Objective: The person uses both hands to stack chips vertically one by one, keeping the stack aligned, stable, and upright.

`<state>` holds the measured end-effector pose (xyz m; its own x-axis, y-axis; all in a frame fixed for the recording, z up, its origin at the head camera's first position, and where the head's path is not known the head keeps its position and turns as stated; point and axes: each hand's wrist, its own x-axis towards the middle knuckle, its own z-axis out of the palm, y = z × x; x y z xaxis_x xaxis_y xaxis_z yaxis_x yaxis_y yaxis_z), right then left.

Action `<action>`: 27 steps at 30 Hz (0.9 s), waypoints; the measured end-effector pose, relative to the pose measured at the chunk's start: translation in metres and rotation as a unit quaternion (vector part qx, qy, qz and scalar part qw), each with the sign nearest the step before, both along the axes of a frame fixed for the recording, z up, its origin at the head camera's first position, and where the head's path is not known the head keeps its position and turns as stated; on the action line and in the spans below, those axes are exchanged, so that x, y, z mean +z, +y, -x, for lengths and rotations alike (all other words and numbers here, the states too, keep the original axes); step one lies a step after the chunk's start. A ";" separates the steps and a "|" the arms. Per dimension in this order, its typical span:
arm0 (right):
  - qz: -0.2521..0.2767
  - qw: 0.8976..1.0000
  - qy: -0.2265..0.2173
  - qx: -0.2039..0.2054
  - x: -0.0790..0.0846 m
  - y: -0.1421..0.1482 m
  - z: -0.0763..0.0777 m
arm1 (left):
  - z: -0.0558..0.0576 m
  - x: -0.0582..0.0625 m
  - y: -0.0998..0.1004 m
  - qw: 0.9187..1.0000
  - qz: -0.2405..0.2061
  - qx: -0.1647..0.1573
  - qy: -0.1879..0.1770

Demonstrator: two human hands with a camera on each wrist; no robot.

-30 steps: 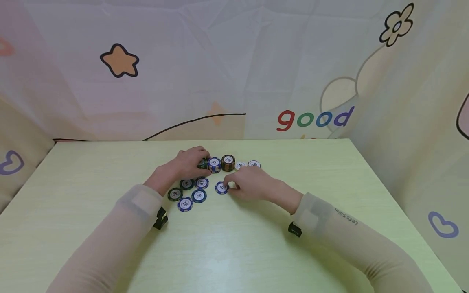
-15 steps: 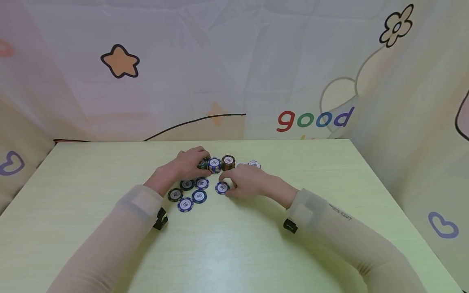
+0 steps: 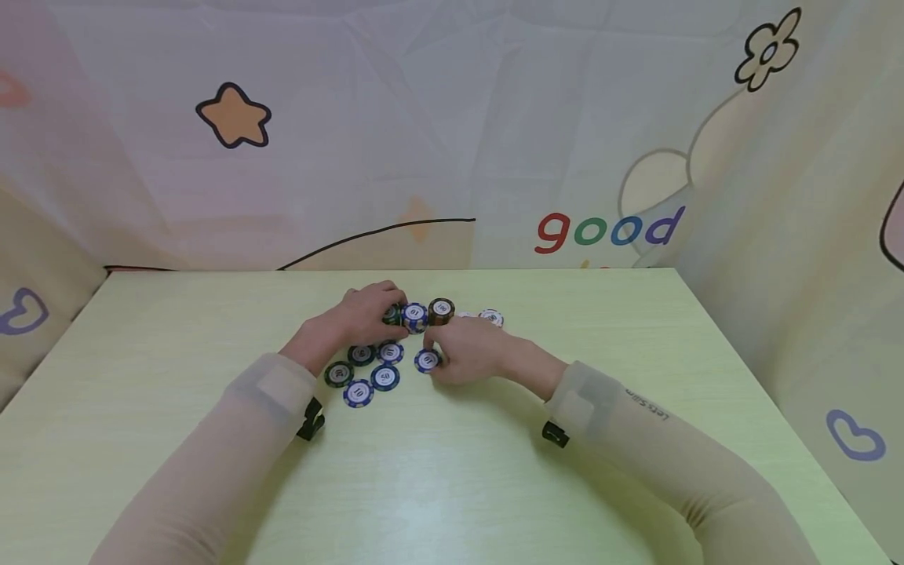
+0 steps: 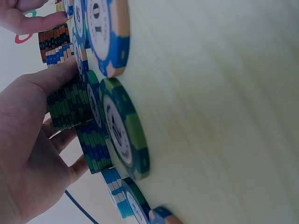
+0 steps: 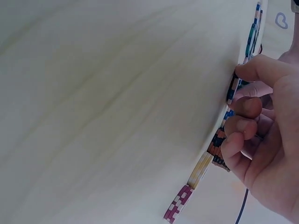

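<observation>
My left hand [image 3: 367,311] holds a green poker chip stack [image 4: 70,106], thumb on the near side and fingers behind it in the left wrist view. With thumb and index finger, my right hand [image 3: 469,351] pinches a single blue poker chip [image 3: 426,361] by its edges, low at the tabletop. Seen from the right wrist, that chip stands edge-on between the fingertips. Beyond the hands are a blue chip stack [image 3: 415,315] and a brown-and-black chip stack [image 3: 442,310]. Loose chips lie before the left hand, among them a green chip [image 3: 339,374] and a blue chip [image 3: 359,393].
White-topped chips [image 3: 491,317] sit past the right hand. The right wrist view shows a yellow stack [image 5: 200,169] and a maroon stack [image 5: 179,204] in that row. A green-and-blue stack [image 4: 95,148] adjoins the left fingers. A printed curtain [image 3: 353,157] hangs behind the table [image 3: 438,486].
My right hand has shifted slightly left, and its thumb and index finger have come round the edges of the blue chip. My left hand stays at the green stack.
</observation>
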<state>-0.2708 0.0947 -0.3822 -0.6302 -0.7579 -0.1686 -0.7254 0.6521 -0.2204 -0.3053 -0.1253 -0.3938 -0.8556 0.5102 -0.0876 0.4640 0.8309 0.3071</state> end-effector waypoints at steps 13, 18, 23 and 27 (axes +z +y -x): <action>0.028 0.997 0.050 -0.047 0.003 -0.002 0.001 | -0.001 -0.002 -0.001 1.000 -0.011 -0.004 0.002; 0.035 0.993 0.091 -0.070 0.006 -0.006 0.006 | -0.001 0.001 -0.001 1.000 -0.010 -0.002 0.000; 0.042 0.990 0.110 -0.081 0.005 -0.010 0.010 | -0.001 0.001 -0.001 1.000 -0.012 -0.004 0.003; 0.046 0.987 0.122 -0.089 0.004 -0.013 0.013 | -0.001 0.001 -0.001 1.000 -0.020 -0.006 0.006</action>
